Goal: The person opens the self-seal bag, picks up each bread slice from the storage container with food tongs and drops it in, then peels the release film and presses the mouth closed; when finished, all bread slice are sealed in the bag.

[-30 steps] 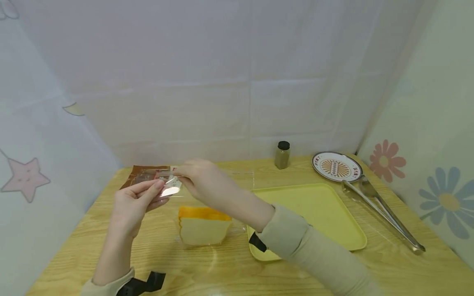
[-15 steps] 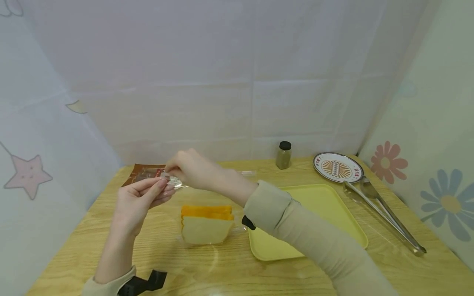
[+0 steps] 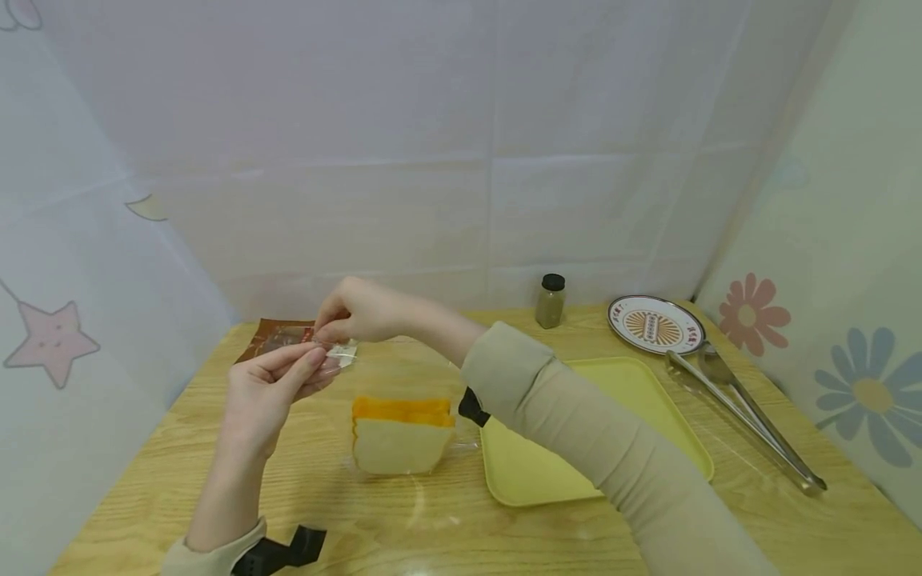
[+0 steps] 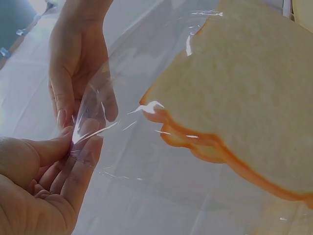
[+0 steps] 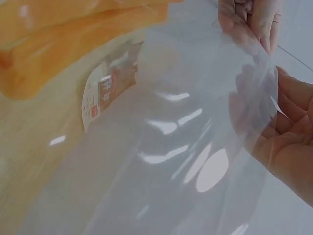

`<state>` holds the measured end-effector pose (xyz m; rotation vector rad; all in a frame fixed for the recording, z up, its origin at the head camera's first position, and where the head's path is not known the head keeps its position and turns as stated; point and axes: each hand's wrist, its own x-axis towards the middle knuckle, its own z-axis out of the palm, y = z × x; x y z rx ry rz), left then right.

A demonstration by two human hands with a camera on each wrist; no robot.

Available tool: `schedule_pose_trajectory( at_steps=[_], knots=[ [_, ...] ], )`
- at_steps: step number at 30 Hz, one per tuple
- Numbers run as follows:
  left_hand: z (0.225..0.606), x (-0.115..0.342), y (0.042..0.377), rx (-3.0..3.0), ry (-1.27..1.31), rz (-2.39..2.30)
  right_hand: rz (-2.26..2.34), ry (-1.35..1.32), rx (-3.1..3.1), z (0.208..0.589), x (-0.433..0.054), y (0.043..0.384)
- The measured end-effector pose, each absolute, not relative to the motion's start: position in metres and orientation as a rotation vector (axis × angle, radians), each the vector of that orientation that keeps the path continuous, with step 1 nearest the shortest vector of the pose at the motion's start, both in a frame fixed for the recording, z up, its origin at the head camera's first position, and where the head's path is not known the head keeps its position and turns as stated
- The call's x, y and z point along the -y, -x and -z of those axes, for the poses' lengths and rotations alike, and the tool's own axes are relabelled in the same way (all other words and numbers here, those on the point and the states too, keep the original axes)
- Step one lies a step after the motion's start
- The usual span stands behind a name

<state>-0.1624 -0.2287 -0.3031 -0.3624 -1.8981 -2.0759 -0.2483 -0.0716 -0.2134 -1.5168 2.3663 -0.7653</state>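
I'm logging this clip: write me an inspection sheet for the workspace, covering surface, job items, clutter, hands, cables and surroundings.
Surface: wood-grain table, with some glare.
Job items: bread with orange crust, seen through clear film; whether fully enclosed, cannot tell.
Clutter: brown packet behind the hands; yellow tray right of the bread; dark-capped bottle, printed plate and metal tongs beyond or beside the tray.
Hands: left hand and right hand meet close together, each pinching the film.
Cables: nothing seen; black straps at the wrists.
Surroundings: pale wall covering with printed star and flowers.
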Motion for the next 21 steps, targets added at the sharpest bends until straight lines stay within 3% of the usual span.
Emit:
schedule_pose_trajectory(
  at_steps=[12, 21],
  knots=[
    [0.304, 0.228, 0.162, 1.905, 0.376, 2.036, 0.732, 1.518, -2.41, 0.21, 0.079, 0.245],
    [0.303, 0.227, 0.162, 1.909, 0.361, 2.028, 0.451, 1.551, -2.57, 0.203, 0.084, 0.238]
  ],
)
